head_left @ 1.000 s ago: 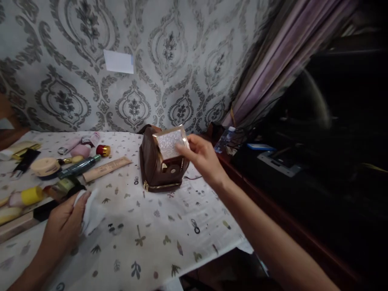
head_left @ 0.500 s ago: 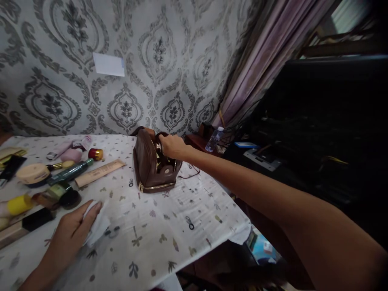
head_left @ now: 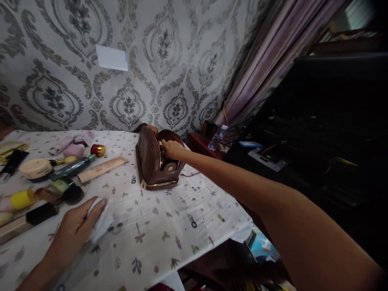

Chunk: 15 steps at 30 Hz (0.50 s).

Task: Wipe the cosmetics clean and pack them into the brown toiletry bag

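On the patterned tablecloth lies my left hand (head_left: 79, 222), closed around a crumpled white tissue (head_left: 101, 222) pressed between thumb and fingers. My right hand (head_left: 173, 149) reaches into the open top of a brown zip-up bag (head_left: 148, 151) standing upright near the wall. Its fingers are curled inside the opening beside something gold, and what they hold, if anything, is hidden. The bag's gold zip is undone, and dark contents show within. Left of the bag lie a beige tube (head_left: 101, 169), a red-and-gold jar (head_left: 98, 150) and a dark green tube (head_left: 72, 167).
More cosmetics fill the table's left side, among them a round peach-lidded jar (head_left: 35, 167), a yellow-capped bottle (head_left: 22, 199) and a black-capped box-like bottle (head_left: 41, 214). A clear water bottle (head_left: 217, 137) stands beyond the bag. The table's edge (head_left: 212, 248) runs along the front right.
My right hand has gone lower into the bag from near its upper rim. My left hand still holds the tissue. The view has shifted slightly.
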Motion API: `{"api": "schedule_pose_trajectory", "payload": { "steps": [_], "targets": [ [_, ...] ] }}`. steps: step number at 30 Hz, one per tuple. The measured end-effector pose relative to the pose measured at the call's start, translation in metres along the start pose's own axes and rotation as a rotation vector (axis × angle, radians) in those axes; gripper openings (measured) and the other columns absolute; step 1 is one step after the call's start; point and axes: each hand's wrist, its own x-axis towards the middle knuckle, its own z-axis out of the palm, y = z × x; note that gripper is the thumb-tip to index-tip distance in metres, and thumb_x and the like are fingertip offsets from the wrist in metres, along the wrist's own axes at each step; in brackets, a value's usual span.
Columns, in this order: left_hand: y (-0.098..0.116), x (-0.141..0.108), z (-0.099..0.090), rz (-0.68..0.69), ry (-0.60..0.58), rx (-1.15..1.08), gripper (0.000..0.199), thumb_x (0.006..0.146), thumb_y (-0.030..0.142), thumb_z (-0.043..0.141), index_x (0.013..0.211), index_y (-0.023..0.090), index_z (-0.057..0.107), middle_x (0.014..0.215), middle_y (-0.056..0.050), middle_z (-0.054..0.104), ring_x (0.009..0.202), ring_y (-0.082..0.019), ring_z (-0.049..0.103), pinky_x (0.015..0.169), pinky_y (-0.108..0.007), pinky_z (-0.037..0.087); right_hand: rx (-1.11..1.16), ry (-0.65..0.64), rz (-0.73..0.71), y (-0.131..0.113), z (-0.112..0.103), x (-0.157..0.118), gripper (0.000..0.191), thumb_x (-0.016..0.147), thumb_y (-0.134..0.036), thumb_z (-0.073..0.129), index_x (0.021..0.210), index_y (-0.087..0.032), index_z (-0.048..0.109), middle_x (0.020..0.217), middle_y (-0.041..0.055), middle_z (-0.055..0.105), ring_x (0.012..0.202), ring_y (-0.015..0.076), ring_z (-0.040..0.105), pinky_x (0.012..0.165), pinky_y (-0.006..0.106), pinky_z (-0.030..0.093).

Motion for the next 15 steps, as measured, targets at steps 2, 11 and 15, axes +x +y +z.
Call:
{"api": "schedule_pose_trajectory", "payload": {
  "steps": [2,11,15],
  "targets": [
    [-0.002,-0.001,0.001,0.001,-0.047,0.003,0.046,0.090,0.059,0.043,0.063,0.021,0.045,0.057,0.005,0.041,0.052,-0.012,0.044,0.051,-0.021,0.037,0.015,-0.011,-0.002,0.005,0.007,0.006,0.045,0.095,-0.016,0.046,0.139,-0.008,0.040,0.125,0.0262,0.062,0.119,0.0309,0.063,0.092,0.037,0.052],
    [0.002,-0.001,0.003,0.050,-0.105,-0.023,0.047,0.092,0.058,0.042,0.063,0.021,0.041,0.058,0.005,0.038,0.053,-0.011,0.043,0.051,-0.021,0.035,0.038,-0.037,-0.031,0.007,0.020,0.019,0.057,0.094,-0.016,0.048,0.148,-0.008,0.032,0.124,0.0262,0.063,0.119,0.0319,0.063,0.094,0.038,0.051],
    [0.002,0.000,0.003,0.036,-0.123,-0.028,0.048,0.091,0.060,0.042,0.062,0.022,0.039,0.058,0.005,0.037,0.052,-0.011,0.043,0.051,-0.022,0.035,0.021,-0.033,-0.044,0.005,0.015,0.013,0.055,0.093,-0.015,0.050,0.147,-0.010,0.037,0.123,0.0244,0.064,0.117,0.0305,0.065,0.092,0.035,0.052]
  ]
}}
